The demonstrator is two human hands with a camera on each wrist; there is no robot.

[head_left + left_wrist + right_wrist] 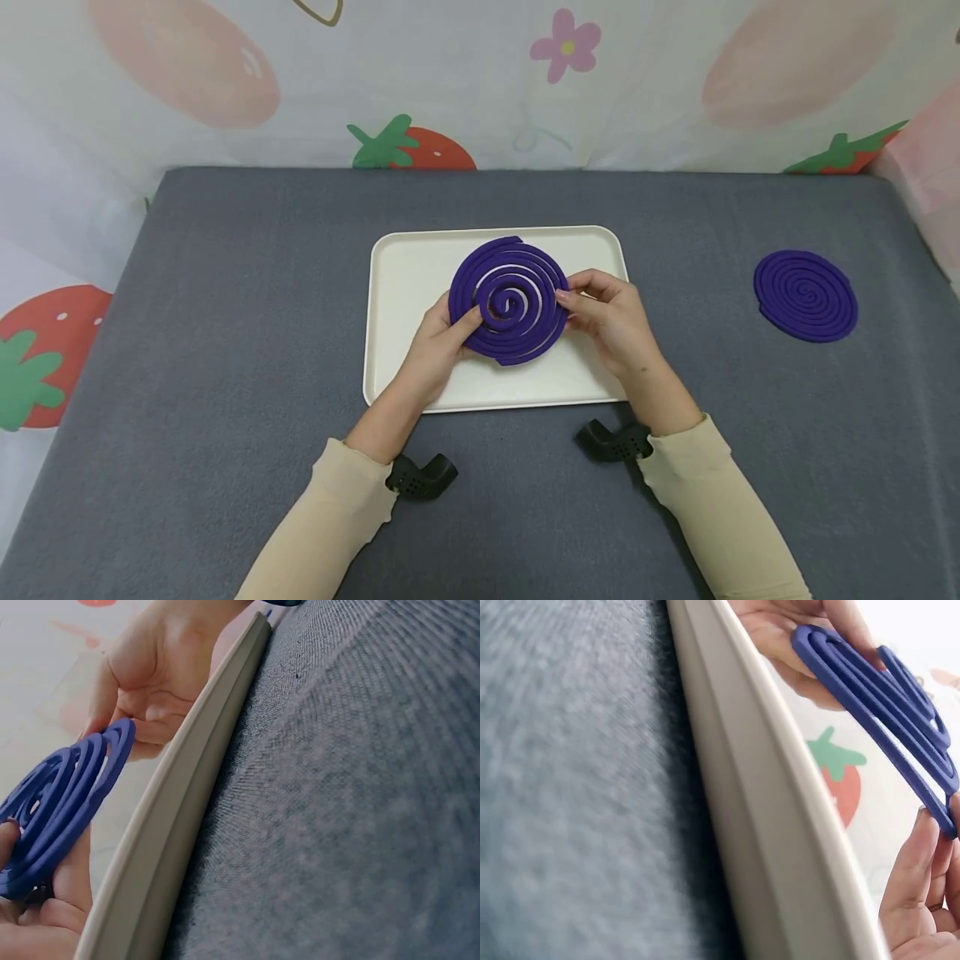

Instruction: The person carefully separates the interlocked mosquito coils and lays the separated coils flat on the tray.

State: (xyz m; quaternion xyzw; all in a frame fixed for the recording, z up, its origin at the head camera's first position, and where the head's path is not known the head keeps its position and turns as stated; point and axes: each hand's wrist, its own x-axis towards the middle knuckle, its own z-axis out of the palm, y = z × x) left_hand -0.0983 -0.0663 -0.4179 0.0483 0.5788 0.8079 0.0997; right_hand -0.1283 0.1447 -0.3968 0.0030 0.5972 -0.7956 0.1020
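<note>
Above the white tray (495,398) both hands hold a purple mosquito coil (517,346), with white gaps showing between some of its turns. My left hand (432,346) pinches its left edge, the thumb lying on top near the centre. At the opposite edge, my right hand (611,321) grips the rim between thumb and fingers. In the left wrist view the coil (75,802) is tilted, its turns standing apart at different levels. The right wrist view also shows the coil (885,727) slanting between the two hands.
A second purple mosquito coil (806,296) lies flat on the grey cloth (225,333) at the right. The tray's raised wall (757,772) runs close to the wrists. A strawberry-print curtain (480,83) hangs behind the table.
</note>
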